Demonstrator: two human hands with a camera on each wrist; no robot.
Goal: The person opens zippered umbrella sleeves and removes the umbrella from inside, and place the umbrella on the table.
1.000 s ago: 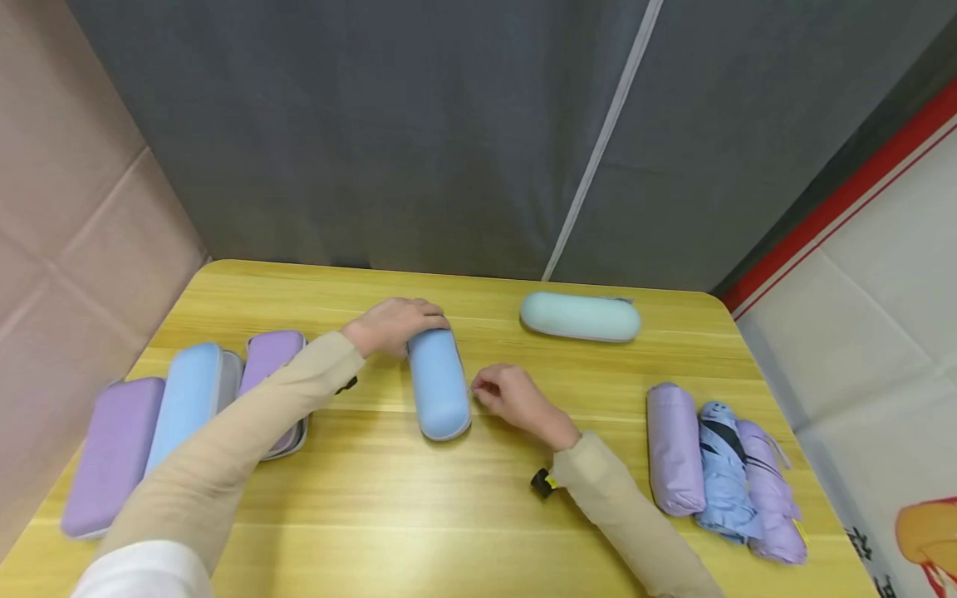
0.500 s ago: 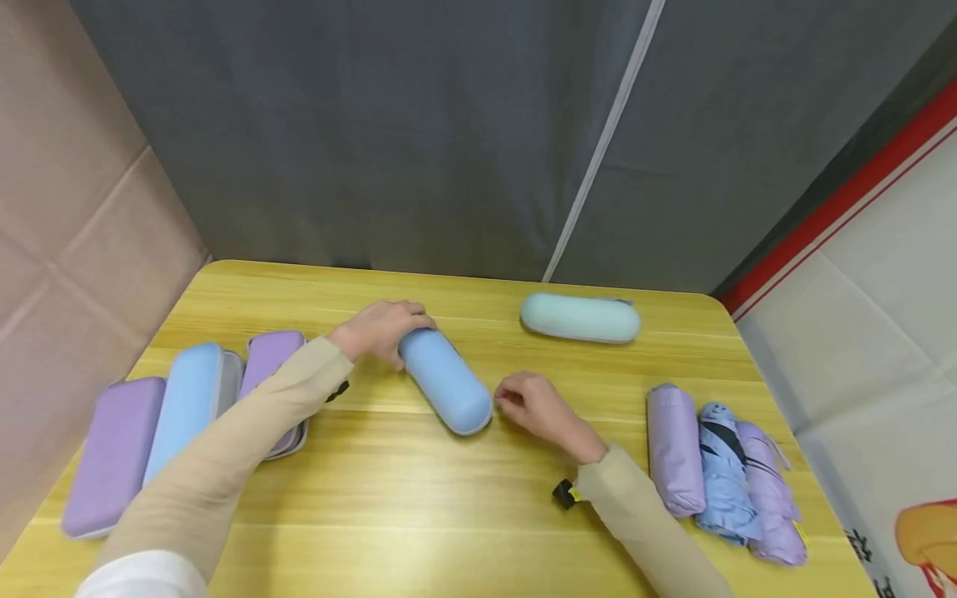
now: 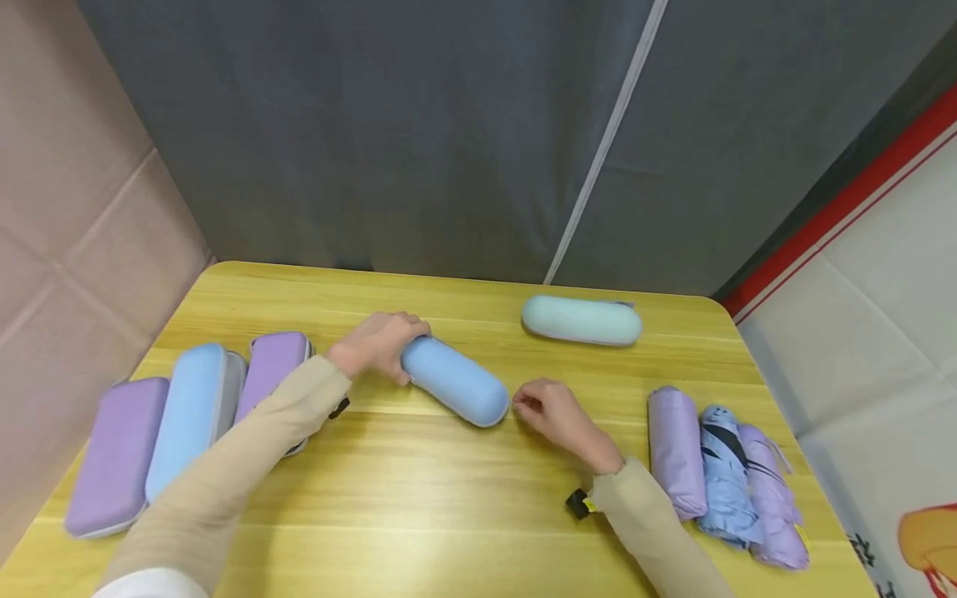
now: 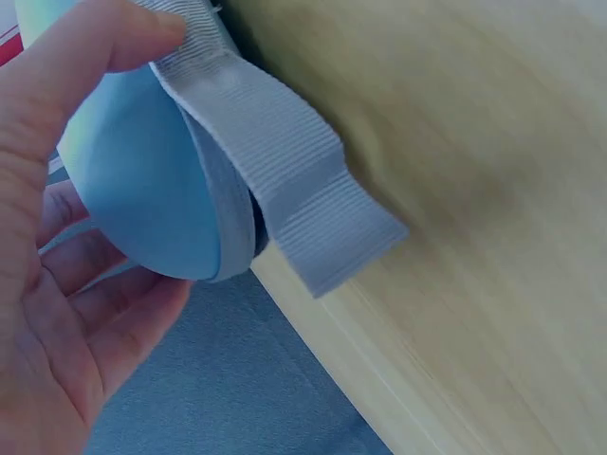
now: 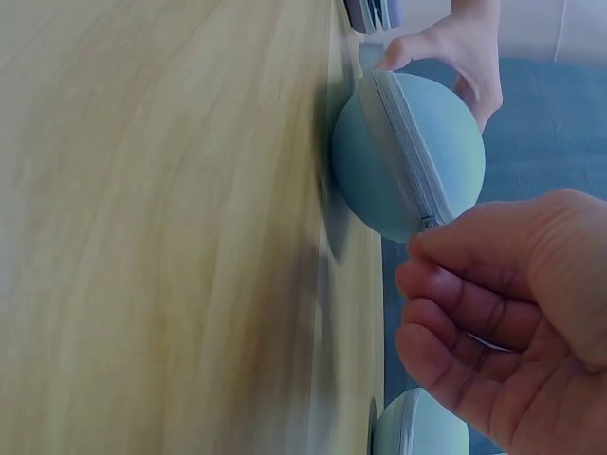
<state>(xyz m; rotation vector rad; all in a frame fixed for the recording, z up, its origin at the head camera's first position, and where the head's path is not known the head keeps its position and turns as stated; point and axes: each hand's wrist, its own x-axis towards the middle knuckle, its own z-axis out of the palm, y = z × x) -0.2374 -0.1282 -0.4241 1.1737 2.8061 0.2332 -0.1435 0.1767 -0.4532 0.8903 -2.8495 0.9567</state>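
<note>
- Blue case [image 3: 454, 380]: near-left of mint case [image 3: 581, 321]; turned further crosswise within the last second, probably aligning its zip [image 5: 406, 142] for pulling
- Left hand [image 3: 381, 342]: fingers curled round the case's left end
- Right hand [image 3: 557, 413]: fingers curled, apparently pinching zip pull [image 5: 429, 225]

Room to pass nearside of blue case [image 3: 456, 380], left sleeve [image 3: 247, 453] barring left, umbrellas [image 3: 725, 498] right
</note>
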